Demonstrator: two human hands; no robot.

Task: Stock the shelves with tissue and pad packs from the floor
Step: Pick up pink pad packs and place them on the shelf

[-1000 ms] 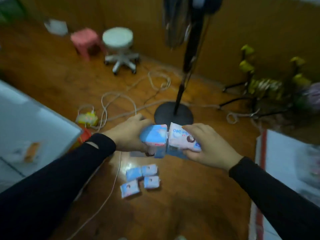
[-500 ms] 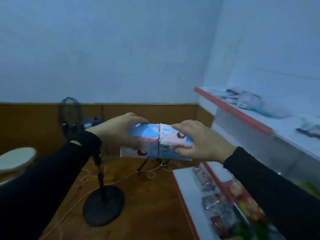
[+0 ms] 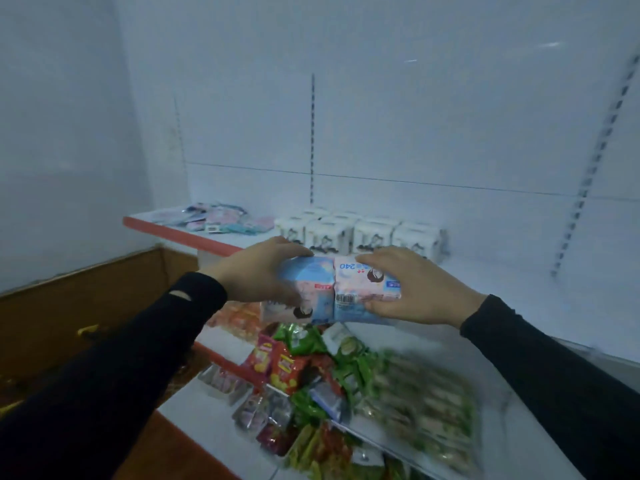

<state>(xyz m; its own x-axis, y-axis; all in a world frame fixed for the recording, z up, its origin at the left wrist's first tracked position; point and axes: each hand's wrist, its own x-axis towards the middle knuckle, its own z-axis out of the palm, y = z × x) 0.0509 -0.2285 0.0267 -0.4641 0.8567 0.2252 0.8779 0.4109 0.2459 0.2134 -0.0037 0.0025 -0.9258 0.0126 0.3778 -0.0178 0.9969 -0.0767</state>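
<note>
Before the shelf (image 3: 180,233), left hand (image 3: 256,275) and right hand (image 3: 415,289) clasp pad packs (image 3: 332,292) between them.

1. The upper white shelf with a red front edge (image 3: 166,229) carries two groups of goods.
2. At its left end lies a loose heap of small flat packets in pink, blue and white (image 3: 221,218).
3. To the right of them stand white box-shaped packs with dark print (image 3: 360,233), close together in rows.
4. The lower white shelf (image 3: 512,407) carries many snack bags in green, red and orange (image 3: 311,368), lying in a pile.
5. Beside them, toward the right, lie clear packs with green and pale contents (image 3: 422,407); these are blurred.
6. At the left, the brown wooden floor (image 3: 69,327) is seen.
</note>
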